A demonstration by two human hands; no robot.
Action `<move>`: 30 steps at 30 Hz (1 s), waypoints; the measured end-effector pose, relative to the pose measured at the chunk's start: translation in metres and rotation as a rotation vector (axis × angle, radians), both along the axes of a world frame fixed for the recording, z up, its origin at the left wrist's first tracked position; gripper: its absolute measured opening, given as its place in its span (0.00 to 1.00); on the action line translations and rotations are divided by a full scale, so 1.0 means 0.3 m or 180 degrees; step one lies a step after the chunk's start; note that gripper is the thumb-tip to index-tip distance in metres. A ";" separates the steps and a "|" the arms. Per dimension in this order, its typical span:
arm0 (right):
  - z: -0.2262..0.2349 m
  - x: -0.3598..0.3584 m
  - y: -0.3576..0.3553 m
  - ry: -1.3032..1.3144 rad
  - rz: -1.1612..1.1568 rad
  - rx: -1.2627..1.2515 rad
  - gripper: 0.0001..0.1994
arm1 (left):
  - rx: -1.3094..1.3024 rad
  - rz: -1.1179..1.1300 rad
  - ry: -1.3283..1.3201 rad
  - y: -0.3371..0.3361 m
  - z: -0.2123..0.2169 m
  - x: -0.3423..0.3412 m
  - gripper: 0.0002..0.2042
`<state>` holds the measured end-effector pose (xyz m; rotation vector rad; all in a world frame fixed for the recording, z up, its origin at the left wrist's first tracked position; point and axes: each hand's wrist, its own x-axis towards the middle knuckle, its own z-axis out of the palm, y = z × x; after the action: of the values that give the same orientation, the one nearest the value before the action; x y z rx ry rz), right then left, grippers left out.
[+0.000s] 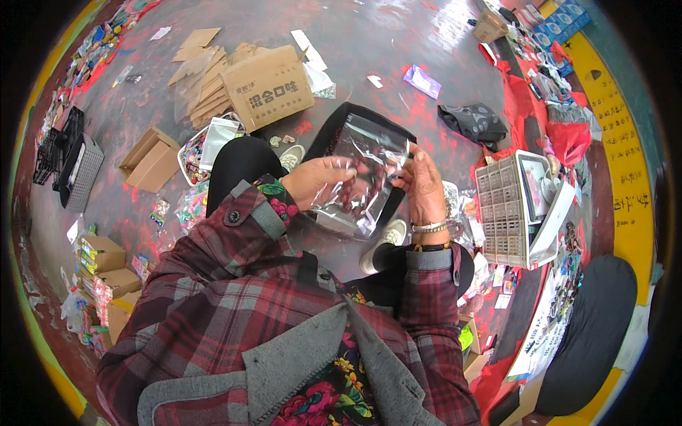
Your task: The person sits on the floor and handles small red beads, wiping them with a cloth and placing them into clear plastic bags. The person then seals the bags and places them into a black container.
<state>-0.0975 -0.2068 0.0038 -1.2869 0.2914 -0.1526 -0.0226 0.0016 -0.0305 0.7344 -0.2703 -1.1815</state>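
Here, clear bag (374, 150) between left fingers (342, 163), right fingers (420, 165).

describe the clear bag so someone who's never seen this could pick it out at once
Start at the big plaid jacket, then go up to the left hand and right hand. The clear bag is held between them, over a black object. Its glossy, see-through film with bright glare sets it apart from that dark, opaque neighbour.
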 end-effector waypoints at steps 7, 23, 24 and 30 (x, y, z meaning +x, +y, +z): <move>-0.043 0.004 0.084 0.0602 0.0579 0.0196 0.16 | -0.0200 0.0832 0.0339 -0.006 0.017 0.013 0.09; -0.064 0.008 0.076 0.0725 0.0494 0.0276 0.06 | -0.0088 0.0565 0.0349 0.000 0.016 0.011 0.15; -0.066 0.005 0.075 0.0708 0.0496 0.0348 0.06 | -0.0054 0.0572 0.0357 -0.001 0.021 0.006 0.16; -0.076 0.009 0.071 0.0733 0.0147 0.0220 0.06 | -0.0393 0.0689 0.0455 -0.022 0.004 -0.008 0.14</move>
<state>-0.0947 -0.1856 -0.0189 -1.2427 0.4598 0.0454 -0.0251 -0.0051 -0.0294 0.5534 -0.1391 -0.9969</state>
